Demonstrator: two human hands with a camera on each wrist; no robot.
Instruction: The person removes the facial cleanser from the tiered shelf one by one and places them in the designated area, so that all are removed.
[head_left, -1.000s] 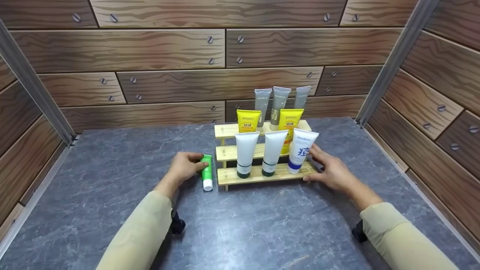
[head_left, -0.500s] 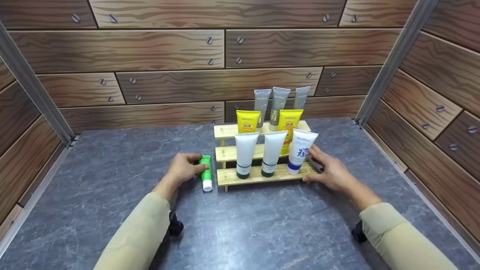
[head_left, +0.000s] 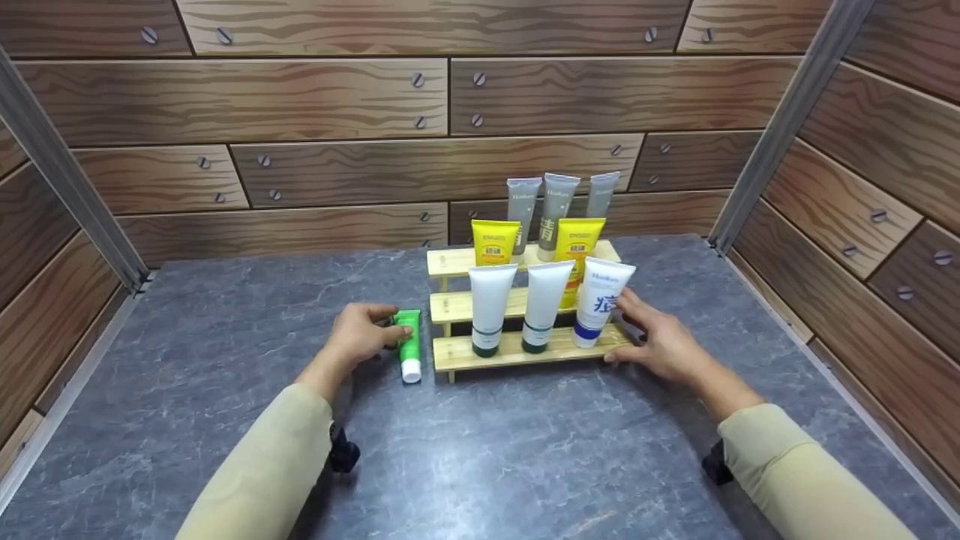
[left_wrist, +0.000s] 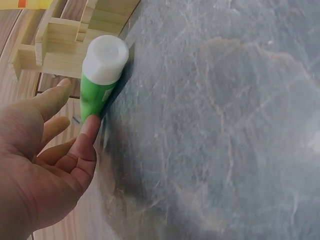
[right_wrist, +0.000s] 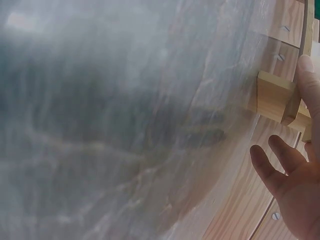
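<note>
In the head view, a green tube with a white cap [head_left: 409,349] lies on the table left of the three-tier wooden rack [head_left: 457,349]. My left hand [head_left: 358,334] is at its upper left side, thumb over its edge. The left wrist view shows this hand's fingers spread, one fingertip right at the green tube [left_wrist: 92,95]. At the rack's right end, my right hand [head_left: 664,341] has its thumb at the bottom step's front edge. Its index finger is beside a white tube with blue print [head_left: 602,296]. In the right wrist view, its lower fingers [right_wrist: 267,165] extend below the rack end [right_wrist: 275,92].
Two plain white tubes [head_left: 491,304] share the bottom step with the blue-printed one. Yellow tubes [head_left: 495,241] stand on the middle step, and grey tubes [head_left: 559,210] at the top. Wood-patterned walls [head_left: 337,169] enclose the grey marbled table [head_left: 450,457].
My left hand has drawn slightly left, its thumb overlapping less of the green tube. The tube has shifted a little left from the rack. My right hand has stayed in place.
</note>
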